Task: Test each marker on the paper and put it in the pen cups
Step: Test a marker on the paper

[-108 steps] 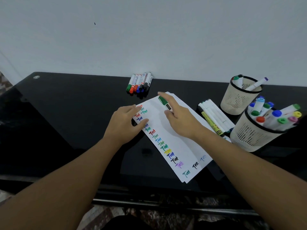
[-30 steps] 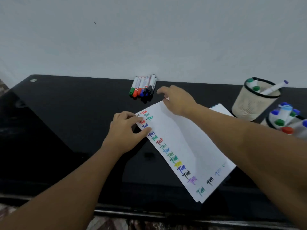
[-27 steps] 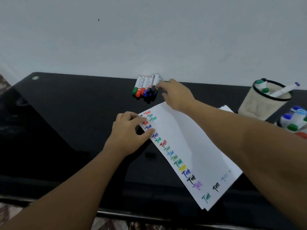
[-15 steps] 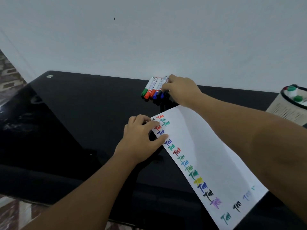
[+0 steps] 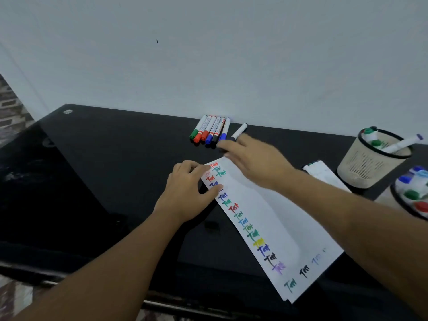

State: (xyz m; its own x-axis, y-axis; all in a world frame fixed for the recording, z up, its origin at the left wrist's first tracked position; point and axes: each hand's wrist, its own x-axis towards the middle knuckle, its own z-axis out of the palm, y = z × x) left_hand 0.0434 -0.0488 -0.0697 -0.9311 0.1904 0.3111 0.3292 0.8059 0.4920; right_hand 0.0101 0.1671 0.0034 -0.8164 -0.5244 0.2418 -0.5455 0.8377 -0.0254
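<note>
A white sheet of paper (image 5: pixel 261 216) lies slanted on the black table (image 5: pixel 111 163), with a column of coloured test marks down its left edge. My left hand (image 5: pixel 185 193) presses on the sheet's top left corner. A row of several markers (image 5: pixel 209 129) lies by the wall. One white-bodied marker (image 5: pixel 239 130) sits apart from the row, to its right, and my right hand (image 5: pixel 254 158) holds its near end. A beige mesh pen cup (image 5: pixel 363 167) with markers stands at the right. A second pen cup (image 5: pixel 393 202), full of markers, is cut off by the right edge.
A flat bunch of white markers (image 5: pixel 324 172) lies between the paper and the mesh cup. The white wall (image 5: pixel 208 54) rises straight behind the table. The table's front edge runs just below the paper's lower corner.
My right hand reached from the paper to the row of markers and drew one marker out to the right. My left hand stayed on the paper's corner. The view shifted.
</note>
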